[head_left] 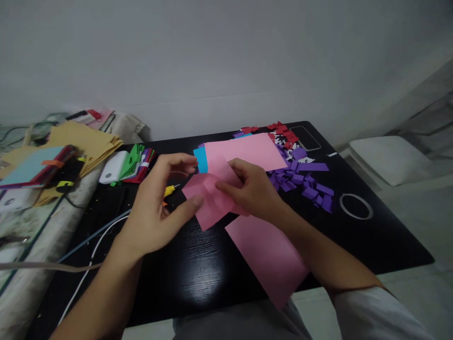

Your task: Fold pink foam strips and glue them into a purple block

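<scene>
I see the right hand (253,189) pinching the creased pink paper (208,208) above the worktop (198,269), presumably to steady it, while the left hand (155,212) spreads wide at its edge, contact unclear.

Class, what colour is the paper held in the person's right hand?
Pink; the paper shows in the head view.

The black table (198,269) has a glossy, grained top. Toward its far edge, a pink sheet (247,148) overlaps blue paper (201,159). Purple scraps (320,194) and red scraps (288,134) spread toward the far right corner. Another pink sheet (269,255) juts past the near edge. Further left lie a yellow cutter (170,190) and a green paper bundle (133,163).
</scene>
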Available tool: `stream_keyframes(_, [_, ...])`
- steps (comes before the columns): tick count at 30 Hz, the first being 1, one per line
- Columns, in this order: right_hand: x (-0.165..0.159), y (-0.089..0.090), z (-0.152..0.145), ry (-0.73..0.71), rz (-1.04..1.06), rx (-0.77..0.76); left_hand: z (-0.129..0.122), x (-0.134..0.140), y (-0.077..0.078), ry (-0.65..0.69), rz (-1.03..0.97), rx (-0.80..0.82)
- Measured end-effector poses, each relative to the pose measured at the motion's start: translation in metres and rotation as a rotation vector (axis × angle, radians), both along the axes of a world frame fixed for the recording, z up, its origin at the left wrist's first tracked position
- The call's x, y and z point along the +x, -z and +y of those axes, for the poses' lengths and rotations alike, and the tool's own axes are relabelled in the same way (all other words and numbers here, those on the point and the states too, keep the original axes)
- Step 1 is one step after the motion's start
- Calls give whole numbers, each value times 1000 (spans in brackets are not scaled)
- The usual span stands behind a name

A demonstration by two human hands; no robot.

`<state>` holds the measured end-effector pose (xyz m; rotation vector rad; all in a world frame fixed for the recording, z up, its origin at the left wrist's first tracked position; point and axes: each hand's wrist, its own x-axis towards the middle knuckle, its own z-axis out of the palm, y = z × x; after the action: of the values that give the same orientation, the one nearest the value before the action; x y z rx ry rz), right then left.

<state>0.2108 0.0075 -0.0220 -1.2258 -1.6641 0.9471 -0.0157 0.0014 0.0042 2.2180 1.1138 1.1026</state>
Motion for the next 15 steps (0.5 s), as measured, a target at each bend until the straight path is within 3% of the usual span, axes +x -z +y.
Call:
stream_keyframes(3, [-4,2,-1,126,-98,62,-1,8,5,-100,50,-76])
stream_keyframes(7, [-7,4,-4,227,-111,109,-16,20,5,-303,-123,140])
stream_keyframes(9, [-8,7,-7,241,-73,168,-26,25,2,-250,-134,102])
stream_keyframes(11, [-8,10,-9,236,-49,273,-31,29,0,-112,-20,-67])
stream_keyframes(15, [-12,19,-11,228,-119,554,-22,35,7,-203,-8,-143])
